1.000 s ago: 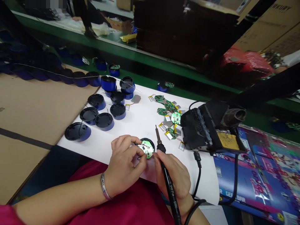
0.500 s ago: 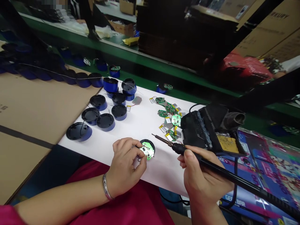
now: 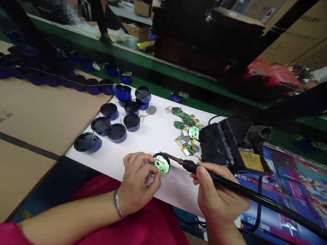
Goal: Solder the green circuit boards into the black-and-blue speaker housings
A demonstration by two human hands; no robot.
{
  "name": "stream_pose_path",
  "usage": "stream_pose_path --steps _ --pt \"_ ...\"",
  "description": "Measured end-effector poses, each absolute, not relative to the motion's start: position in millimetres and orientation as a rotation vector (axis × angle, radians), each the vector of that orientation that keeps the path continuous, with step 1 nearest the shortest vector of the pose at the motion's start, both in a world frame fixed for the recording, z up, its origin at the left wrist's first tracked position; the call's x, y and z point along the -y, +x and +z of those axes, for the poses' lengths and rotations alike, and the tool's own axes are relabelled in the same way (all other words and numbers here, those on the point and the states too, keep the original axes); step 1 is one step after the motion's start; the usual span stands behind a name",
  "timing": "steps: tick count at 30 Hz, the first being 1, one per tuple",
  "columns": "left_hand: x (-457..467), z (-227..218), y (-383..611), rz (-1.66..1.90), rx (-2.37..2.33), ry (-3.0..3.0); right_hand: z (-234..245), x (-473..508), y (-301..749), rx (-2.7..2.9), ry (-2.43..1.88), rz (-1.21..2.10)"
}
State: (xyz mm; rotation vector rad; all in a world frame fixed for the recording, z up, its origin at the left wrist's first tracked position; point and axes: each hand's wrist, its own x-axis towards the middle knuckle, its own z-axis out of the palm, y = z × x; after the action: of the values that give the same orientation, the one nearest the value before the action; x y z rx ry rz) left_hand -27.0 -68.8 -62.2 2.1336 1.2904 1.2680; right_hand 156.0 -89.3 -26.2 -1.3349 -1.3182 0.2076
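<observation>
My left hand [image 3: 140, 177] is closed at the left side of a round green circuit board [image 3: 162, 165], its fingertips on the board's edge. The board sits in or over a round black-rimmed housing, whose lower part my fingers hide. My right hand [image 3: 217, 190] grips a black soldering iron [image 3: 190, 166] like a pen, tip pointing left. That tip reaches the far rim of the housing; whether it touches, I cannot tell. To the right lies a cluster of green circuit boards [image 3: 188, 119] with small silver battery cells [image 3: 185, 151] wired to them.
Several blue-black round cups [image 3: 117, 132] stand on the white sheet [image 3: 153, 136] at left. On the right is a black soldering-iron stand [image 3: 214, 143] with a yellow sponge [image 3: 251, 160]. Brown cardboard [image 3: 46, 115] lies left. Cartons and a red bubble-wrap bag [image 3: 263, 75] are behind.
The soldering iron has moved left, bringing its tip to the housing's far rim. My left hand has stayed on the board. The whole view has shifted slightly.
</observation>
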Motion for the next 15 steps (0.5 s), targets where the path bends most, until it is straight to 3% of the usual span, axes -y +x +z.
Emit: stream_pose_path --steps 15 --pt "72 -64 -20 1.270 -1.387 2.074 -28 91 170 1.334 -1.242 0.353"
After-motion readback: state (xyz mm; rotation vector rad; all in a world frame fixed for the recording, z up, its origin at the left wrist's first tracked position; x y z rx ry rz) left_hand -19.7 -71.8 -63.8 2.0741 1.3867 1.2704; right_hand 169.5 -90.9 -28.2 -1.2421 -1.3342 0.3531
